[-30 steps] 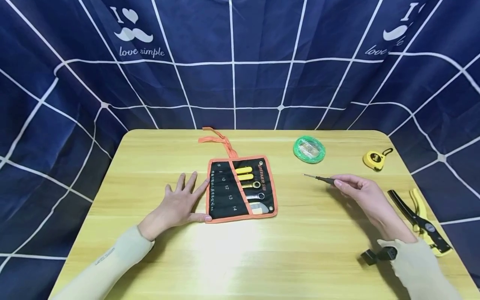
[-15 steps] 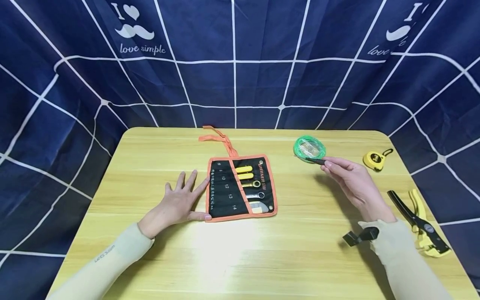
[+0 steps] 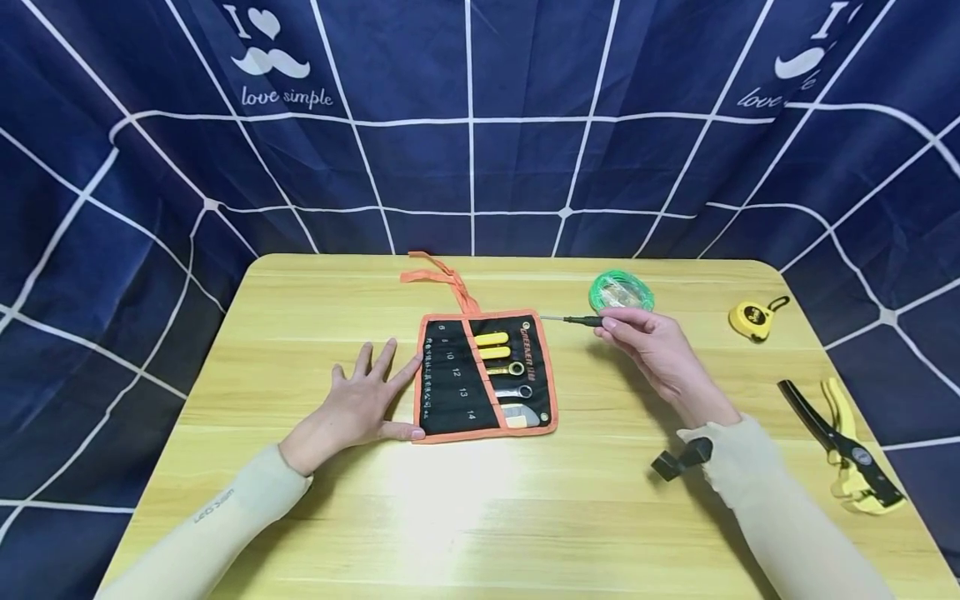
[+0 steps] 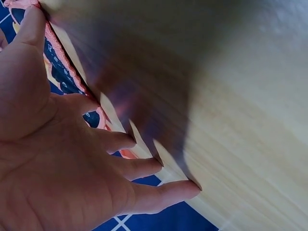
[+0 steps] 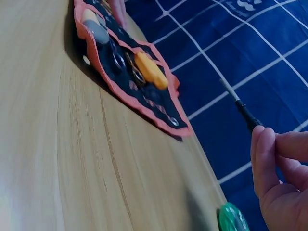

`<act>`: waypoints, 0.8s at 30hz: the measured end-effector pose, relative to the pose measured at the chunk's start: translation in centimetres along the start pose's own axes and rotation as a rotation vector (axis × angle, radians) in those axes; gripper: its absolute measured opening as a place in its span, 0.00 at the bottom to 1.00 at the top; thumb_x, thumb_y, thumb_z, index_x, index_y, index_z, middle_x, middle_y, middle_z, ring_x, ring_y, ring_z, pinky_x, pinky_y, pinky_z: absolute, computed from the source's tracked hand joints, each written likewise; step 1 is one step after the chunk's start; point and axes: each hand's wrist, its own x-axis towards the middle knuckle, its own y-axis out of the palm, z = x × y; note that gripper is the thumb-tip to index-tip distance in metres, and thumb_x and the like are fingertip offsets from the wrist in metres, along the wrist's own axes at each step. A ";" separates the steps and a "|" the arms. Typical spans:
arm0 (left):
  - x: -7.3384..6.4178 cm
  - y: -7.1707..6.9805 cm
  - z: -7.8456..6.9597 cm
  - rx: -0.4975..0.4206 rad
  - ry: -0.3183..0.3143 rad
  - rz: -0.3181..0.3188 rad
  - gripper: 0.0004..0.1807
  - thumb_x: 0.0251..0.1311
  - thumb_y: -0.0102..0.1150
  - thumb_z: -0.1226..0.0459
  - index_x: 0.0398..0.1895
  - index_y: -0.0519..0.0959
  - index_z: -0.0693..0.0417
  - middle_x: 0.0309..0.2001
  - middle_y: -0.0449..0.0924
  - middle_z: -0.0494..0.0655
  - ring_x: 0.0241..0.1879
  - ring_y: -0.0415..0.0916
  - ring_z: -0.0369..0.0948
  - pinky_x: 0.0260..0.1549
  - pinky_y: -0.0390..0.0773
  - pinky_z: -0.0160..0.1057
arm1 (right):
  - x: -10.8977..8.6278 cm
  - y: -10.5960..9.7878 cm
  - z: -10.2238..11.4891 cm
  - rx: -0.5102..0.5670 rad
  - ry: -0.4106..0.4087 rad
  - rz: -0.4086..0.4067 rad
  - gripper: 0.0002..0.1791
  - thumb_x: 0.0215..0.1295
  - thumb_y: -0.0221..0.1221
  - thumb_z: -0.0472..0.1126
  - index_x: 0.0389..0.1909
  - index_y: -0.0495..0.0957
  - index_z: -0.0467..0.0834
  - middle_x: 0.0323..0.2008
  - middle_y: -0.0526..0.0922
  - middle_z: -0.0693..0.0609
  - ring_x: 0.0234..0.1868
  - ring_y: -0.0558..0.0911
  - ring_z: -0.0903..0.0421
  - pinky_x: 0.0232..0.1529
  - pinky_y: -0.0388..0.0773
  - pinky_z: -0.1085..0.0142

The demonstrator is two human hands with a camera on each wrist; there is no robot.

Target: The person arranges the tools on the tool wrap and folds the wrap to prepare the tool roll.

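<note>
A small screwdriver (image 3: pixel 585 322) with a black handle and thin metal shaft is held by my right hand (image 3: pixel 651 350), thumb and fingers pinching the handle. Its tip points left, level with the top right corner of a black tool pouch (image 3: pixel 452 396) with orange trim. In the right wrist view the screwdriver (image 5: pixel 246 114) is off the table. My left hand (image 3: pixel 351 408) lies with fingers spread, thumb and index finger at the pouch's left edge. Yellow handles (image 3: pixel 492 346), two wrench ends (image 3: pixel 515 368) and a grey blade-like tool (image 3: pixel 523 415) show in the pouch pockets.
Behind my right hand lies a wrapped green coil (image 3: pixel 619 290). A yellow tape measure (image 3: pixel 750 319) and a yellow-black hand tool (image 3: pixel 851 454) lie along the table's right side. Orange ties (image 3: pixel 456 287) trail from the pouch. A dark blue curtain (image 3: pixel 420 175) surrounds the table.
My right hand has moved left and slightly away from me with the screwdriver, from right of the pouch to near its upper right corner. My left hand and the pouch stay in place.
</note>
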 end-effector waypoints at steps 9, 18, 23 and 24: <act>-0.1 0.1 0.0 0.005 -0.001 -0.008 0.64 0.58 0.67 0.26 0.91 0.53 0.44 0.86 0.45 0.69 0.80 0.47 0.77 0.60 0.60 0.87 | 2.0 2.3 -1.6 -0.130 0.056 0.006 0.13 0.79 0.61 0.27 0.59 0.84 0.29 0.48 0.87 0.47 0.46 0.91 0.58 0.62 0.79 0.62; -0.1 0.3 0.1 -0.004 0.008 -0.031 0.64 0.58 0.69 0.27 0.91 0.54 0.45 0.86 0.46 0.70 0.79 0.48 0.78 0.59 0.59 0.88 | 3.6 4.4 -3.2 -0.251 0.079 0.063 0.24 0.80 0.60 0.28 0.70 0.71 0.19 0.49 0.89 0.43 0.50 0.91 0.57 0.63 0.79 0.60; -0.1 0.2 0.1 -0.012 0.009 -0.025 0.64 0.59 0.69 0.28 0.91 0.53 0.45 0.86 0.45 0.70 0.79 0.46 0.78 0.59 0.58 0.88 | 4.3 5.7 -3.8 -0.295 0.076 0.071 0.21 0.80 0.59 0.27 0.68 0.74 0.20 0.51 0.88 0.42 0.47 0.91 0.59 0.61 0.81 0.61; -0.1 0.2 0.1 -0.013 0.010 -0.024 0.64 0.59 0.69 0.28 0.91 0.53 0.45 0.86 0.45 0.70 0.79 0.46 0.78 0.59 0.58 0.88 | 4.5 5.8 -4.0 -0.307 0.074 0.075 0.21 0.80 0.59 0.27 0.68 0.74 0.20 0.51 0.88 0.43 0.47 0.91 0.60 0.60 0.82 0.62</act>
